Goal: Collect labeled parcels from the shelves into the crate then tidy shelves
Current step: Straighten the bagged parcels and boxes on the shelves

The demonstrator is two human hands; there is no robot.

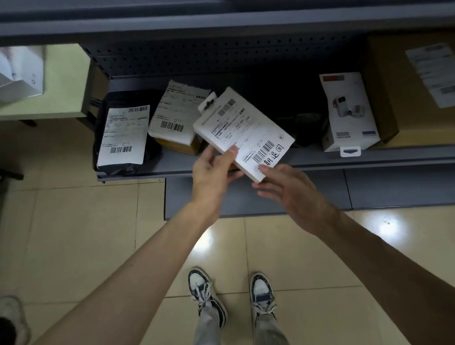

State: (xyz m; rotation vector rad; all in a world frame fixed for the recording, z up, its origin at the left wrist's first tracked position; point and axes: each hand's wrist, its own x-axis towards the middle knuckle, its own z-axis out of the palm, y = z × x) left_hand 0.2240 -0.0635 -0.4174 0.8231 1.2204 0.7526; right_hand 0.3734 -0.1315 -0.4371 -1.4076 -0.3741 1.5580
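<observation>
Nearest, your left hand [212, 170] pinches a flat white labelled box [241, 131], thumb on top; your right hand [287, 193], fingers straight, touches its near corner. Beyond, on the grey metal shelf [377, 155]: black poly bag [123, 132], brown carton [179, 144], glossy power-bank box [347, 112].

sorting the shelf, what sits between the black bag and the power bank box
In the head view: a labelled brown box beside the black bag, then the held white box, then dark shelf before the power bank box.

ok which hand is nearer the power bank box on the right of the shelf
Right. The right hand is below and left of the power bank box, touching the held white parcel; the left hand is farther left.
</observation>
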